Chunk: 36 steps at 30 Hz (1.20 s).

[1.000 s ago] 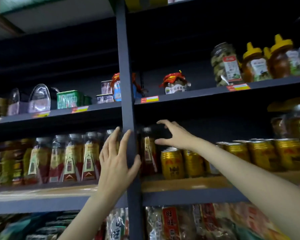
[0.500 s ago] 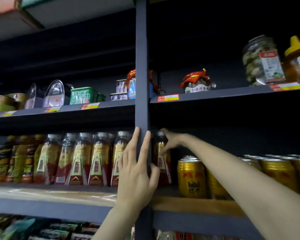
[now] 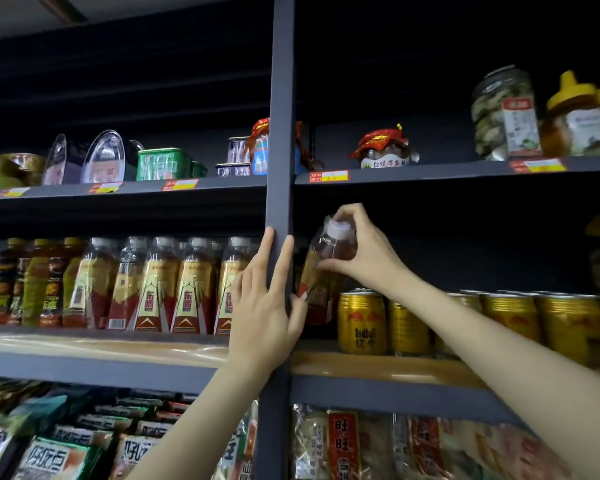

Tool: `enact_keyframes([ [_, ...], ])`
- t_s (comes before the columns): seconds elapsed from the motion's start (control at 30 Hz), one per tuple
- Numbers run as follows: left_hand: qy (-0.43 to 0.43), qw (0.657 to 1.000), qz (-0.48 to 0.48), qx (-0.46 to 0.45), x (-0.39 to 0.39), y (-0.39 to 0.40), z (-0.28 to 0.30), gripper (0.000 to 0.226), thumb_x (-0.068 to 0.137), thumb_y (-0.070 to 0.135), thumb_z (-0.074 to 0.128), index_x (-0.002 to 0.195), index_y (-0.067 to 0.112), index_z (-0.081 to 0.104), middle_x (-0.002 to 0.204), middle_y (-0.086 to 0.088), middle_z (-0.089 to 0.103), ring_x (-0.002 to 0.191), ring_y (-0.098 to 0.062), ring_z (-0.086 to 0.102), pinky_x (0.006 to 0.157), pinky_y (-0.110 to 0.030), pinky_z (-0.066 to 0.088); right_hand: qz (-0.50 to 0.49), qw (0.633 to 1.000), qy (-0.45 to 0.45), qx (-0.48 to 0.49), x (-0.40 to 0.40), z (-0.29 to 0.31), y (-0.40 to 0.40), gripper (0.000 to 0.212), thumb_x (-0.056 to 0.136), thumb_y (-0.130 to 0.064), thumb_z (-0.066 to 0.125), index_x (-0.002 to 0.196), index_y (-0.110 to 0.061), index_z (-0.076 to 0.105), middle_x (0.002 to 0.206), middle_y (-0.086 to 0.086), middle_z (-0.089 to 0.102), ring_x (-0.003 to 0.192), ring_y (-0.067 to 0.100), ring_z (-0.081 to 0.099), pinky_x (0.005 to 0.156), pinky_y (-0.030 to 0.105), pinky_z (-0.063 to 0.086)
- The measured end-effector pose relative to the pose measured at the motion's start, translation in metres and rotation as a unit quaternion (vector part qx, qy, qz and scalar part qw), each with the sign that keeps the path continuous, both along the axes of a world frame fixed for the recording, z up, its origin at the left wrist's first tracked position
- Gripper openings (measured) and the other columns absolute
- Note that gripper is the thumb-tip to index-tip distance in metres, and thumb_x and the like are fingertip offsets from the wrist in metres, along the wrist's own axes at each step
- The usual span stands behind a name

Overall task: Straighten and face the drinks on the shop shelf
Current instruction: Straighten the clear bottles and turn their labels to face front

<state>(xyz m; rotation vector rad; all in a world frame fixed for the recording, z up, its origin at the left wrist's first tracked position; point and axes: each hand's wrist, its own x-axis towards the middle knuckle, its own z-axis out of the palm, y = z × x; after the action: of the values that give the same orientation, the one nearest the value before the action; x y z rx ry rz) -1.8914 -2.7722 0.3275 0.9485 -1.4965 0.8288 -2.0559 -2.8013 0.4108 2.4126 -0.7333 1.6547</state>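
Note:
My right hand grips the neck of an amber drink bottle with a white cap, just right of the grey shelf upright. The bottle is tilted, its cap leaning right and toward me. My left hand rests flat on the upright with fingers straight and the thumb touching the bottle's lower part. A row of matching bottles stands left of the upright. Gold Red Bull cans stand in a row to the right of the tilted bottle.
Darker bottles stand at the far left of the same shelf. The shelf above holds tins, a green box and jars. Snack bags fill the shelf below.
My right hand has taken the bottle by its neck and tipped it forward, out from behind the upright. My left hand stays on the upright. The camera has moved closer.

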Motion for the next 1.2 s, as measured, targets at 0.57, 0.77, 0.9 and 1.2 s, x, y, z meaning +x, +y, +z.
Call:
enact_keyframes([
  [0.57,0.135,0.837,-0.452,0.277,-0.02,0.09,0.01,0.081,0.077,0.061,0.057,0.144,0.039,0.017,0.141,0.017,0.037,0.127,-0.001,0.041,0.106,-0.027,0.036,0.173,0.907,-0.362,0.13,-0.047,0.023,0.133,0.04,0.081,-0.012,0.071,0.107,-0.022,0.042,0.111,0.013,0.062,0.089,0.02,0.066,0.064,0.032,0.058],
  [0.77,0.245,0.677,-0.606,0.339,-0.013,0.107,-0.003,0.057,0.071,0.031,0.072,0.122,0.018,0.052,0.123,-0.007,0.06,0.104,-0.017,0.065,0.085,-0.036,0.055,0.161,0.9,-0.357,0.194,-0.035,0.008,0.146,0.039,0.089,-0.02,0.063,0.12,-0.022,0.039,0.105,0.01,0.059,0.089,0.02,0.064,0.069,0.032,0.057],
  [0.9,0.19,0.791,-0.526,0.248,0.006,0.111,0.007,0.067,0.064,0.036,0.076,0.125,0.037,0.049,0.128,0.01,0.052,0.116,-0.002,0.051,0.091,-0.028,0.051,0.163,0.856,-0.33,0.362,-0.031,-0.013,0.143,0.045,0.089,-0.03,0.061,0.126,-0.027,0.036,0.113,0.011,0.051,0.095,0.033,0.064,0.075,0.045,0.057],
  [1.2,0.257,0.691,-0.6,0.311,0.002,0.116,0.015,0.083,0.066,0.025,0.075,0.138,0.028,0.033,0.131,-0.001,0.048,0.109,-0.017,0.06,0.087,-0.03,0.053,0.239,0.811,-0.443,0.299,-0.024,-0.028,0.142,0.065,0.079,-0.01,0.071,0.128,-0.028,0.033,0.119,0.014,0.051,0.101,0.031,0.061,0.072,0.046,0.058],
])
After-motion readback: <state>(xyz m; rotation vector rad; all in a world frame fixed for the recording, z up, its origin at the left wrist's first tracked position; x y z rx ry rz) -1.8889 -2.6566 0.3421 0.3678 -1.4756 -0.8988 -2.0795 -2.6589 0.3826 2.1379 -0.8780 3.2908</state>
